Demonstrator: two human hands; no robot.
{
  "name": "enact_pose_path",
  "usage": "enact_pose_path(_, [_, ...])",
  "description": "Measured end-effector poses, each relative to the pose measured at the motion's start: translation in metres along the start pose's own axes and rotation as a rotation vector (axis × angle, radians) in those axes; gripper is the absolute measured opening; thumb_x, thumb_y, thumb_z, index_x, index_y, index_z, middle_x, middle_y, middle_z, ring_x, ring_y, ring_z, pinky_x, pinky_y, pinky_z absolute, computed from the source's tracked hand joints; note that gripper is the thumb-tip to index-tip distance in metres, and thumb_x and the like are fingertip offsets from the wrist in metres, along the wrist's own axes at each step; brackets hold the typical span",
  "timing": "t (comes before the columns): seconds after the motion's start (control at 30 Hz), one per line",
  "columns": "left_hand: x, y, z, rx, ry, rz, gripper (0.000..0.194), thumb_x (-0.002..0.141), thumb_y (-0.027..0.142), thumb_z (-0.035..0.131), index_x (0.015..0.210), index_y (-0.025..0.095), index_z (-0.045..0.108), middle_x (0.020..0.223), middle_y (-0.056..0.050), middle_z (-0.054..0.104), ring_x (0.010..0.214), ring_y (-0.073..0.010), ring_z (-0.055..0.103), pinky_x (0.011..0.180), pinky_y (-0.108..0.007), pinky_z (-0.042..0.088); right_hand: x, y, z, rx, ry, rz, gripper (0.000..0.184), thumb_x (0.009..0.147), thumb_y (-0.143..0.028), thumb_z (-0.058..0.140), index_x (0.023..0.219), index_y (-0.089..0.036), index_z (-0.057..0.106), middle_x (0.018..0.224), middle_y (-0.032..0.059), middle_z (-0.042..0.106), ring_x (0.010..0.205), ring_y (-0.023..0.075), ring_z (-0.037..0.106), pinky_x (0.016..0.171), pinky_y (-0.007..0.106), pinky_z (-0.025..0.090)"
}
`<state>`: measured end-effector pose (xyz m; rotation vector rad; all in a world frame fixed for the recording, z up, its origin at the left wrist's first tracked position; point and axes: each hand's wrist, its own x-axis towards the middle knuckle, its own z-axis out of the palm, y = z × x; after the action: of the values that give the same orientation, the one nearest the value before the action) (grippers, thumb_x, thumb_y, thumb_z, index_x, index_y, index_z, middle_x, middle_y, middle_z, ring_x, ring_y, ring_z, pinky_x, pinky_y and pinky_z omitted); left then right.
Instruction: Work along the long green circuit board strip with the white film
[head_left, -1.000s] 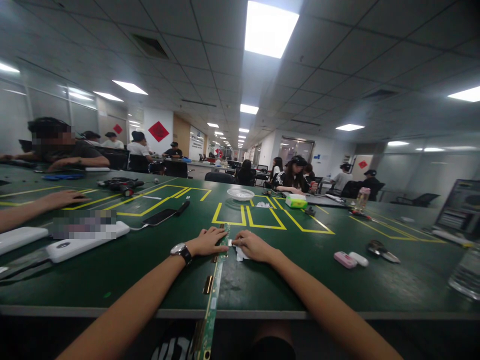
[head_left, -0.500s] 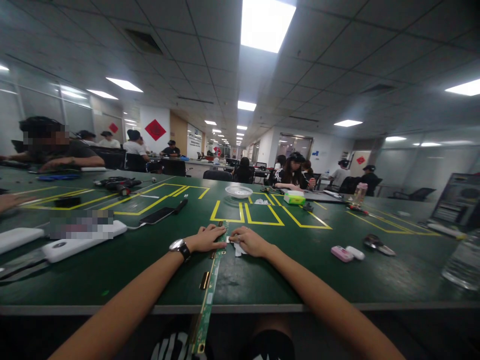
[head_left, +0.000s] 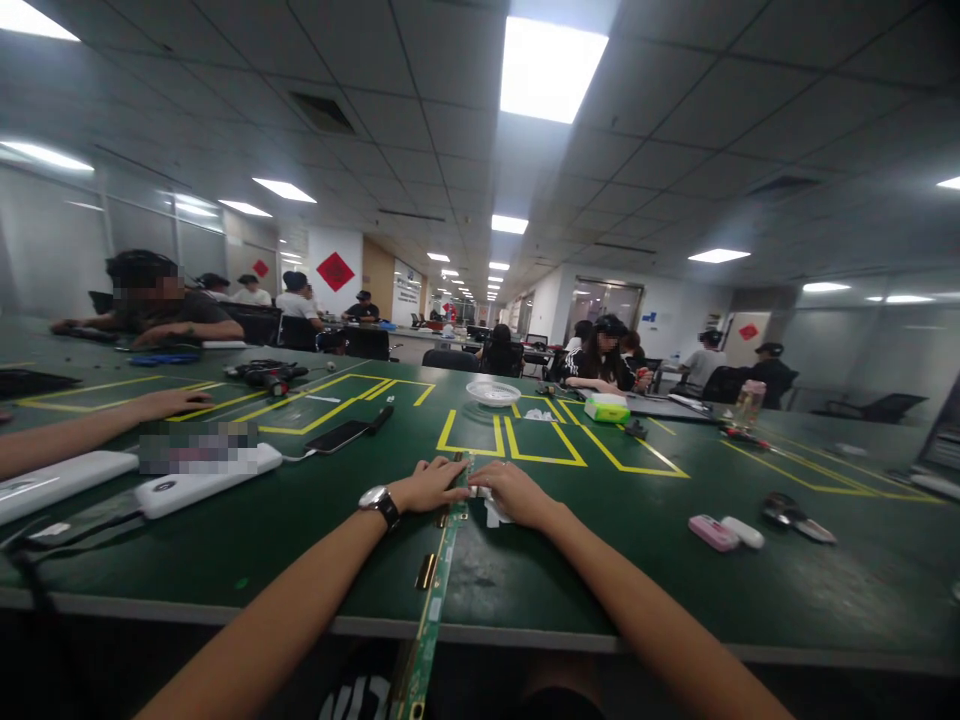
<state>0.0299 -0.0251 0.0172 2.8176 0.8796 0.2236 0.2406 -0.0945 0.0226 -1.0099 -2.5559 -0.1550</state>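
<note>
A long, narrow green circuit board [head_left: 437, 600] with copper-coloured flex tabs lies lengthwise before me, its near end reaching past the table edge. My left hand [head_left: 429, 487], with a watch on its wrist, holds the board's far part against the table, fingers and thumb laid on it. Beside the board's right edge, my right hand [head_left: 514, 492] is closed, fingertips bent down in a pinch at the board. A piece of white tissue [head_left: 493, 513] shows beneath that hand. Exactly what the fingertips grip is partly hidden.
A clear round dish [head_left: 493, 393] stands beyond my hands. On the left are a phone [head_left: 341, 432], a white power bank [head_left: 210, 480] and another person's hand [head_left: 176, 402]. To the right lie a green tissue pack [head_left: 607, 408] and a pink case [head_left: 712, 532].
The view has shifted, so everything sits slightly right and lower. My hands stay at the same part of the board. The other person's arm on the left reaches farther into view.
</note>
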Motion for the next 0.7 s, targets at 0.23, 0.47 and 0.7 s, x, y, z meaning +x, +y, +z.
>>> enact_pose_path(0.23, [0.0, 0.0, 0.0, -0.02, 0.088, -0.048, 0.06, 0.096, 0.054, 0.029, 0.147, 0.026, 0.016, 0.147, -0.011, 0.031, 0.13, -0.0297, 0.031, 0.099, -0.05, 0.026, 0.0, 0.011, 0.007, 0.031, -0.079, -0.016, 0.051, 0.074, 0.0, 0.042, 0.119, -0.018, 0.061, 0.121, 0.0086, 0.061, 0.112, 0.0183, 0.054, 0.1, 0.034, 0.038])
enact_pose_path(0.47, [-0.002, 0.0, -0.002, 0.003, 0.056, -0.043, 0.054, 0.097, 0.053, 0.028, 0.144, 0.026, 0.024, 0.144, -0.01, 0.037, 0.127, -0.0286, 0.035, 0.098, -0.05, 0.027, -0.055, 0.088, -0.014, -0.151, -0.063, 0.58, 0.042, 0.081, -0.007, 0.042, 0.113, -0.022, 0.065, 0.12, 0.0071, 0.062, 0.113, 0.0223, 0.055, 0.095, 0.035, 0.041])
enact_pose_path(0.7, [0.0, -0.003, 0.001, 0.007, 0.059, -0.006, 0.052, 0.097, 0.053, 0.03, 0.143, 0.029, 0.026, 0.142, -0.009, 0.039, 0.126, -0.0289, 0.034, 0.097, -0.048, 0.028, -0.121, 0.128, -0.04, -0.353, -0.047, 1.256, 0.045, 0.082, -0.012, 0.042, 0.12, -0.028, 0.061, 0.114, 0.0118, 0.064, 0.106, 0.0284, 0.058, 0.083, 0.04, 0.046])
